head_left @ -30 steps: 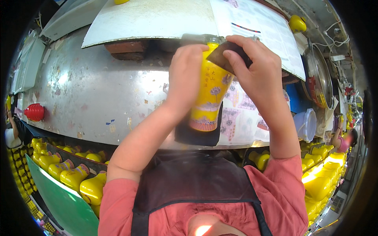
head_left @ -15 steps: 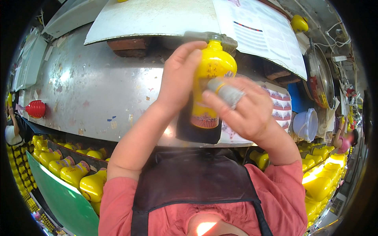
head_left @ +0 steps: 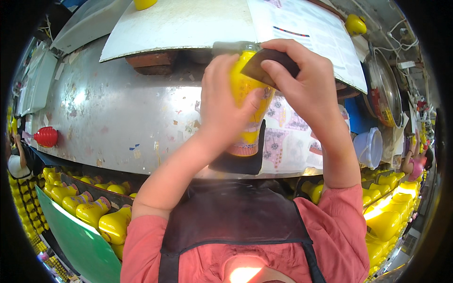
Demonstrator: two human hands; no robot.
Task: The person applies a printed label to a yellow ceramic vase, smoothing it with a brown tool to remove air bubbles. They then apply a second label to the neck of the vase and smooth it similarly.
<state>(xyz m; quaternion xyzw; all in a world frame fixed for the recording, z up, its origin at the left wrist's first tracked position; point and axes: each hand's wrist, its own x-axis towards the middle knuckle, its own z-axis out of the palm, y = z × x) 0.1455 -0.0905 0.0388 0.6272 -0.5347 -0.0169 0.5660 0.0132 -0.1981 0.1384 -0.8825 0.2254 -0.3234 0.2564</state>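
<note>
A glossy yellow bottle (head_left: 248,134) lies on a black pad (head_left: 238,166), its neck pointing away from me and a patterned band around its base. My left hand (head_left: 222,96) is closed around its left side, slightly blurred, with the thumb across the front. Between the fingers and thumb of my right hand (head_left: 302,75) is a flat dark brown scraper (head_left: 271,63), held against the bottle's shoulder. Part of the bottle's upper right is hidden behind the scraper. Printed decal sheets (head_left: 278,146) lie to the right of the pad.
A white board (head_left: 188,26) rests on bricks (head_left: 150,62) at the back of the metal table (head_left: 118,104). At left sits a red ribbed container (head_left: 46,137); at right, a white bucket (head_left: 368,147). Yellow bottles (head_left: 115,224) fill crates near me on both sides.
My right hand has moved up the bottle to its shoulder, and the scraper now shows dark there. My left hand has shifted down, its thumb now crossing the bottle's front.
</note>
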